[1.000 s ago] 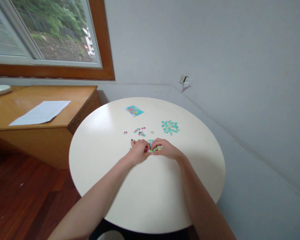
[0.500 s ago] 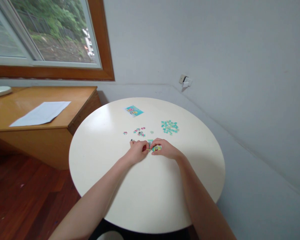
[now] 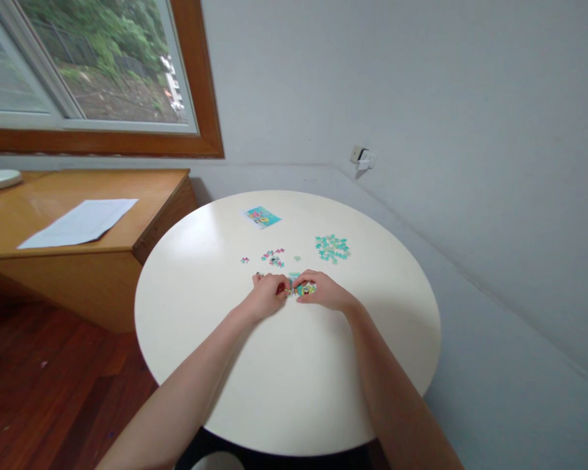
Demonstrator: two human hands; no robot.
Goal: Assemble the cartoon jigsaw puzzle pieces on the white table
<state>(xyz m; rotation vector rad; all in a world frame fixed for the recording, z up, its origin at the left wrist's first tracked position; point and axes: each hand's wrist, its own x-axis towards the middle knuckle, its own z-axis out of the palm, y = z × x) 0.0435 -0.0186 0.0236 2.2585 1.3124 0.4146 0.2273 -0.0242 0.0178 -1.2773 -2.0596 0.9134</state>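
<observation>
My left hand [image 3: 269,294] and my right hand [image 3: 321,289] meet near the middle of a round white table [image 3: 284,378]. Between and under them lies a small joined patch of jigsaw puzzle [image 3: 308,289], yellow and teal, partly hidden by my fingers. My right thumb and fingers close on this patch at its left and front edges. The left thumb and index finger pinch a small puzzle piece [image 3: 288,291] against the patch; most of it is covered. Another bit with dark marks [image 3: 259,275] peeks out beyond my left knuckles.
Loose pink and teal pieces [image 3: 273,258] lie beyond my hands, with a single piece [image 3: 245,260] to their left. A heap of teal pieces [image 3: 333,248] sits to the right. Farther back is a picture card [image 3: 263,217]. A wooden desk [image 3: 161,196] stands at left.
My left hand has shifted very slightly left, and its fingertips have drawn a little away from the right hand's. The right hand stays almost in place on the patch.
</observation>
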